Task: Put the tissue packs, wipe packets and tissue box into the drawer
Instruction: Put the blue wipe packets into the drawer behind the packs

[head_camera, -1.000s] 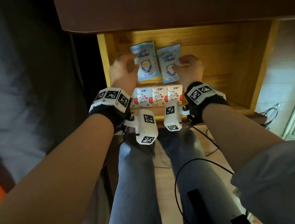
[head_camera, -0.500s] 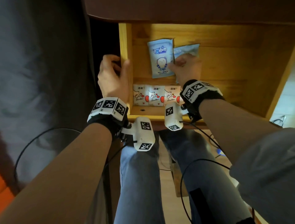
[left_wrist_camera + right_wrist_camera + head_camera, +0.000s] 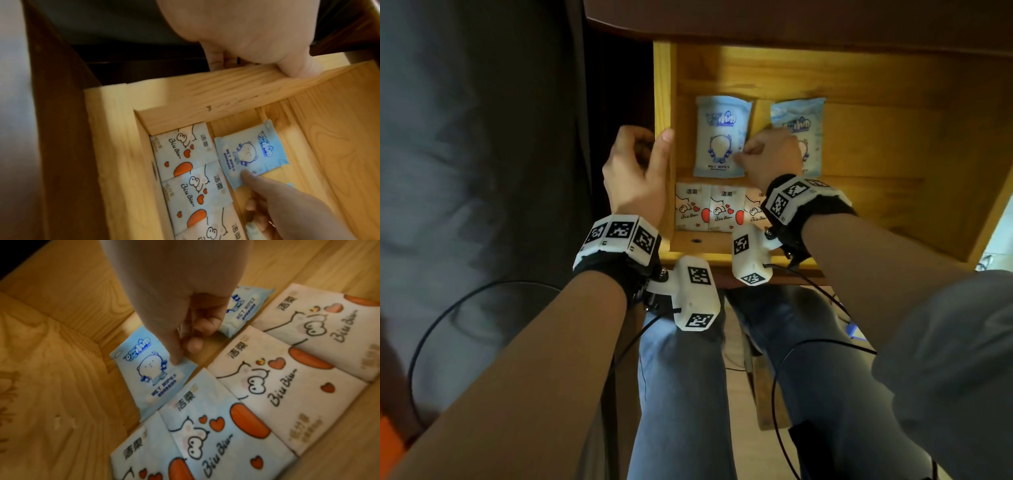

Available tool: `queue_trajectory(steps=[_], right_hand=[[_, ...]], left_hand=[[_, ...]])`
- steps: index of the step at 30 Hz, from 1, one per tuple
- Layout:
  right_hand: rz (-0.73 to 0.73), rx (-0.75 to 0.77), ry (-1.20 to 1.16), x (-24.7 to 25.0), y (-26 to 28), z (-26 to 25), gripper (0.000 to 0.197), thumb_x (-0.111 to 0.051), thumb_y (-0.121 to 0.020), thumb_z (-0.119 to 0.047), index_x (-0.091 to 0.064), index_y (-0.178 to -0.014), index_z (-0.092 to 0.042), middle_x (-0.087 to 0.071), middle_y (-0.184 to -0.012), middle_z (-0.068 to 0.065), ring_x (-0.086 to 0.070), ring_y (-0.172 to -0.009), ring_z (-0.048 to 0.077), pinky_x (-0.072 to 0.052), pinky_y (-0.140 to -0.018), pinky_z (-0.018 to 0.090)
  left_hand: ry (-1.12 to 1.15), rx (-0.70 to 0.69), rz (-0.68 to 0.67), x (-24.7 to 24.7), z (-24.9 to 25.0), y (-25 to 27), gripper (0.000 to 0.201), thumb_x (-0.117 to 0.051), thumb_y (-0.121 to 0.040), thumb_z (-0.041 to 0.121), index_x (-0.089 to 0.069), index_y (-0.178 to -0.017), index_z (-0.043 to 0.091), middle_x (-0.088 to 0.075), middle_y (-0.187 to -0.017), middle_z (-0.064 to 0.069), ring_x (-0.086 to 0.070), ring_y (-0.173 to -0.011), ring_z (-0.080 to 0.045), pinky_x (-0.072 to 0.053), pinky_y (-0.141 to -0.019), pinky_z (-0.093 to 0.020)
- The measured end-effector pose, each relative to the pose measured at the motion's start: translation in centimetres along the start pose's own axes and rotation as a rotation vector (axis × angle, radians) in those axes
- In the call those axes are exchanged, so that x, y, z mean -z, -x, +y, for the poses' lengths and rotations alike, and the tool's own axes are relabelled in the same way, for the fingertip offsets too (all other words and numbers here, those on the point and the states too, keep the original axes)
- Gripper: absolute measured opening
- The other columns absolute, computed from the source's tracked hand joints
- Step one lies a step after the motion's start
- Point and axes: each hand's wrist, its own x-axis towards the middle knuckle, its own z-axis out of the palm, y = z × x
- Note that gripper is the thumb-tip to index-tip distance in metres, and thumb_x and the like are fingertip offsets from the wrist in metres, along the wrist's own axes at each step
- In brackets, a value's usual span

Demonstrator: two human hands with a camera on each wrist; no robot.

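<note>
The wooden drawer [image 3: 893, 192] stands pulled out. Two blue wipe packets lie flat inside: the left wipe packet [image 3: 722, 137] [image 3: 152, 373] and the right wipe packet [image 3: 799, 123] [image 3: 242, 309]. Three white tissue packs [image 3: 724, 209] [image 3: 277, 386] line the front wall side by side. My left hand [image 3: 654, 144] [image 3: 257, 53] grips the drawer's left wall [image 3: 205, 91], thumb inside and fingers outside. My right hand [image 3: 743, 156] [image 3: 176, 353] presses its straight index fingertip on the left packet's near right corner, with the other fingers curled and the hand partly covering the right packet.
A dark tabletop edge [image 3: 791, 20] overhangs the drawer's back. Bare wood fills the drawer's right half [image 3: 887, 144]. My knees [image 3: 681, 377] and black cables [image 3: 808, 342] are below the drawer front. Grey fabric [image 3: 465, 137] lies to the left.
My left hand left the left wipe packet and took hold of the drawer's left wall. My right hand slid from the right packet to the left packet's corner, uncovering the right one.
</note>
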Motion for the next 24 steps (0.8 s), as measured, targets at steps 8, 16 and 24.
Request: queue_trajectory(steps=[8, 16, 24], right_hand=[[-0.125, 0.066, 0.112, -1.6, 0.3, -1.2, 0.022, -0.065, -0.083, -0.027, -0.069, -0.093, -0.007, -0.070, -0.099, 0.011, -0.065, -0.091, 0.023, -0.055, -0.085, 0.035], [-0.061, 0.039, -0.049, -1.3, 0.5, -0.5, 0.022, -0.065, -0.082, -0.028, -0.063, -0.098, -0.014, -0.068, -0.104, 0.005, -0.062, -0.091, 0.015, -0.049, -0.080, 0.024], [-0.058, 0.067, -0.004, -1.6, -0.2, -2.0, 0.022, -0.064, -0.084, -0.022, -0.064, -0.098, -0.005, -0.067, -0.105, 0.012, -0.063, -0.096, 0.021, -0.047, -0.081, 0.024]], left_hand=[[0.006, -0.031, -0.037, 0.1, -0.6, -0.3, 0.038, -0.050, -0.090, 0.047, -0.057, -0.102, 0.011, -0.059, -0.086, 0.006, -0.054, -0.073, 0.004, -0.045, -0.066, -0.013], [0.034, -0.029, -0.032, 0.1, -0.5, -0.2, 0.036, -0.052, -0.090, 0.045, -0.057, -0.100, 0.011, -0.059, -0.085, 0.006, -0.055, -0.073, 0.002, -0.047, -0.068, -0.020], [0.021, -0.021, -0.039, 0.1, -0.6, -0.2, 0.036, -0.052, -0.090, 0.045, -0.057, -0.101, 0.011, -0.059, -0.085, 0.005, -0.054, -0.072, 0.003, -0.042, -0.063, -0.009]])
